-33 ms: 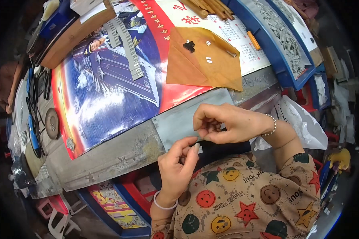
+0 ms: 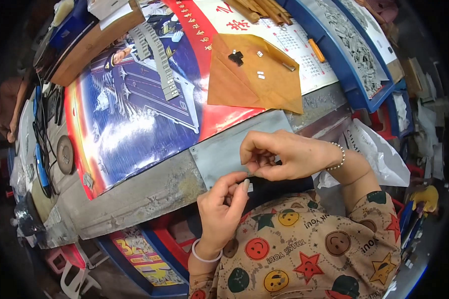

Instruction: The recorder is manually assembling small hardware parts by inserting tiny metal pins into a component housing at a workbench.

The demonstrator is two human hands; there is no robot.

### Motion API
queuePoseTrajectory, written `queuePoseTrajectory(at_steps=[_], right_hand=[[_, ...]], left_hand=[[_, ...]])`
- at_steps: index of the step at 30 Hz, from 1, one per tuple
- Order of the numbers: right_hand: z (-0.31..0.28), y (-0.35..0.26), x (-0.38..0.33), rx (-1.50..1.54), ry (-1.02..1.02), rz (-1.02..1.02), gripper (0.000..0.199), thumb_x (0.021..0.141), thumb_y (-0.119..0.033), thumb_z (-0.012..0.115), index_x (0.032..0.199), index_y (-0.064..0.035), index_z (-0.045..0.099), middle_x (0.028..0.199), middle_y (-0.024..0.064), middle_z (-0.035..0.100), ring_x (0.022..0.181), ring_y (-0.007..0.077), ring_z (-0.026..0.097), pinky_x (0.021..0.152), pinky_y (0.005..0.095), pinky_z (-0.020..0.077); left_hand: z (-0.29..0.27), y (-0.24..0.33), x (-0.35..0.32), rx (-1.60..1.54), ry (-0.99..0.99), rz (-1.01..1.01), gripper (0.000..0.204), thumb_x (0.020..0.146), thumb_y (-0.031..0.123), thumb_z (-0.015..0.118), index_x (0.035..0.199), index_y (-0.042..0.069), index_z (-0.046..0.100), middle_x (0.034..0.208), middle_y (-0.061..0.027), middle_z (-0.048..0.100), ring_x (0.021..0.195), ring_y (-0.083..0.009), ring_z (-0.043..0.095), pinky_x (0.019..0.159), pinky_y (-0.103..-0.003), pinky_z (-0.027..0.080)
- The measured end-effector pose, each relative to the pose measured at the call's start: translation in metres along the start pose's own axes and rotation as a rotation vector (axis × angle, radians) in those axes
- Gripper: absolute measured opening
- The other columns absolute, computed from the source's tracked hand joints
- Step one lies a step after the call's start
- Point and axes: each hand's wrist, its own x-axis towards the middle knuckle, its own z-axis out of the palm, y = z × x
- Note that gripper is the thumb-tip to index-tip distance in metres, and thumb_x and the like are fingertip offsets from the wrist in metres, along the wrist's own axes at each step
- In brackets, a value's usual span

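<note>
My left hand and my right hand meet above the near edge of a grey-blue sheet on the workbench. Thumb and fingers are pinched together on each hand, the fingertips almost touching. Whatever lies between them is too small and too covered to name. A tiny white piece shows just below the left fingertips. Beyond the sheet lies a brown paper with a black piece, a few small white pieces and a small metal piece on it.
A glossy poster covers much of the bench, with grey segmented strips on top. At right stands a blue tray of many small grey parts, an orange-handled tool beside it. A wooden block, round dish and cables lie left.
My right hand has shifted very slightly to the left. Otherwise the hands and the things on the bench look the same.
</note>
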Motion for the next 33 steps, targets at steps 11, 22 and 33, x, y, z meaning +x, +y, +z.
queuePoseTrajectory(at_steps=[11, 22, 33], right_hand=[[0.014, 0.021, 0.009, 0.152, 0.027, -0.035, 0.017, 0.090, -0.011, 0.056, 0.103, -0.0007, 0.051, 0.079, 0.0029, 0.057, 0.066, 0.0090, 0.054, 0.059, 0.0241, 0.0447], [0.026, 0.030, 0.007, 0.319, 0.009, 0.174, 0.018, 0.094, -0.019, 0.059, 0.090, -0.0018, 0.059, 0.073, -0.0024, 0.056, 0.061, 0.0038, 0.051, 0.056, 0.0188, 0.0437], [0.028, 0.031, 0.008, 0.624, -0.009, 0.312, 0.012, 0.089, -0.013, 0.061, 0.086, -0.0023, 0.058, 0.073, 0.0012, 0.058, 0.055, 0.0044, 0.050, 0.050, 0.0189, 0.0411]], left_hand=[[-0.002, 0.001, -0.006, -0.208, 0.013, -0.169, 0.007, 0.090, 0.003, 0.060, 0.095, -0.002, 0.062, 0.068, 0.0017, 0.060, 0.058, -0.0009, 0.050, 0.052, -0.017, 0.039], [-0.004, -0.005, -0.007, -0.379, 0.036, -0.228, 0.008, 0.092, 0.004, 0.058, 0.096, -0.002, 0.061, 0.073, 0.0014, 0.060, 0.061, -0.0024, 0.053, 0.056, -0.016, 0.041], [-0.005, -0.001, -0.012, -0.386, -0.001, -0.230, 0.012, 0.093, 0.003, 0.056, 0.102, -0.003, 0.059, 0.077, -0.0009, 0.061, 0.067, -0.0040, 0.055, 0.061, -0.017, 0.044]])
